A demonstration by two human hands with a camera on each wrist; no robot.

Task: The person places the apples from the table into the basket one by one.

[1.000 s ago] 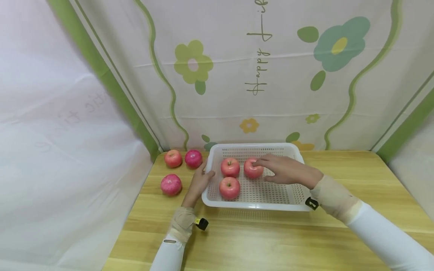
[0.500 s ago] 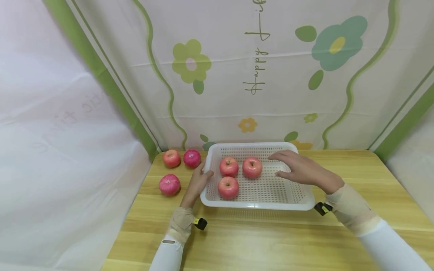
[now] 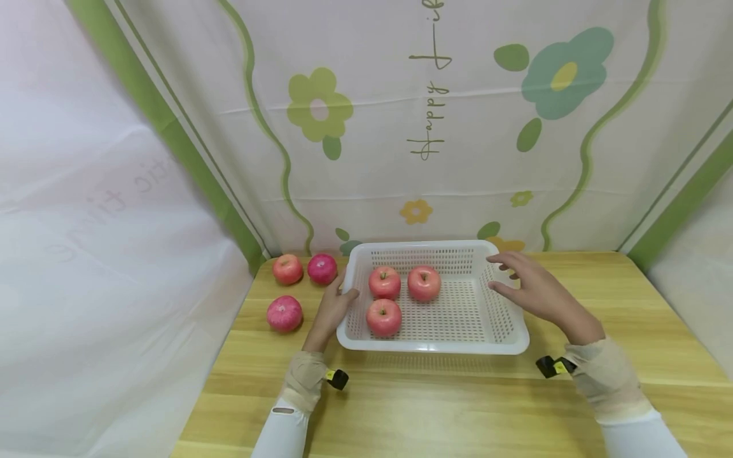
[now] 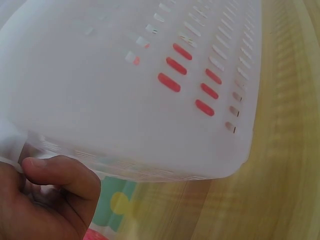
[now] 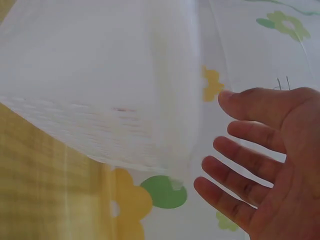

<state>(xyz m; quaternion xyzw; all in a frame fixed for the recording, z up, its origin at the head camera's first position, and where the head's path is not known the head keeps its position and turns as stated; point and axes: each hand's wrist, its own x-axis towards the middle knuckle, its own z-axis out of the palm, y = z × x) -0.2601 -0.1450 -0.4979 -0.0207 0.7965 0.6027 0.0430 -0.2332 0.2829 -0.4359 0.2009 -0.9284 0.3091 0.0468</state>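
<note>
- The white perforated plastic basket point(image 3: 432, 299) sits on the wooden counter point(image 3: 458, 401), near its far edge against the flowered backdrop. Three red apples point(image 3: 385, 283) lie inside it toward its left end, close together.
- The left hand point(image 3: 334, 310) rests against the basket's left rim, thumb hooked over the lip in the left wrist view point(image 4: 60, 172). That looks like a steadying grip, and it is best kept firm and low so the light basket cannot slide.
- The right hand point(image 3: 535, 289) hovers just beside the basket's right rim with fingers point(image 5: 240, 157) spread and straight, holding nothing and apparently not touching the plastic.
- To take hold well, the right hand should probably close on the right rim opposite the left, thumb on top and fingers under the lip, so the load stays balanced.
- Any lift should stay level, since the apples can roll on the flat floor.
- Three more reddish-pink apples point(image 3: 284, 313) lie loose on the counter left of the basket, well within the left hand's reach.
</note>
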